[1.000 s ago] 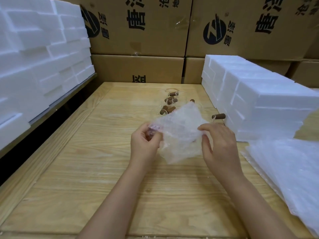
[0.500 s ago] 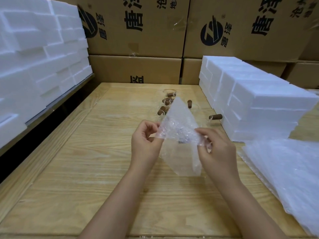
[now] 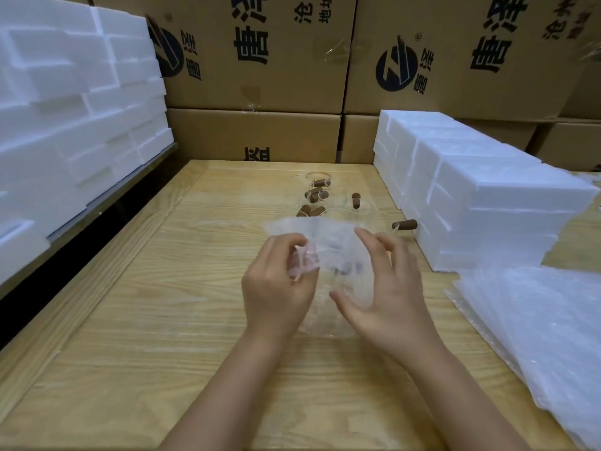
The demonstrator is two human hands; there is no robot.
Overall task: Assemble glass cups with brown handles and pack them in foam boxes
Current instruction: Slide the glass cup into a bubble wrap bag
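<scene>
Over the middle of the wooden table point(image 3: 130, 320) my left hand point(image 3: 276, 288) pinches the left edge of a clear bubble-wrap bag point(image 3: 335, 255); something dark shows faintly through it. My right hand point(image 3: 387, 294) hovers beside the bag's right side with fingers spread and straight, gripping nothing. Behind the bag lie several glass cups with brown handles point(image 3: 317, 196), and one more brown handle point(image 3: 405, 225) sits near the foam. White foam boxes point(image 3: 487, 203) are stacked at the right.
More foam pieces point(image 3: 71, 125) pile up on a shelf at the left. A heap of bubble-wrap bags point(image 3: 536, 336) lies at the right front. Printed cardboard cartons point(image 3: 260, 60) wall off the back.
My right hand has let go of the bag and spread its fingers. The bag has turned from standing on end to lying wider, held by my left hand alone.
</scene>
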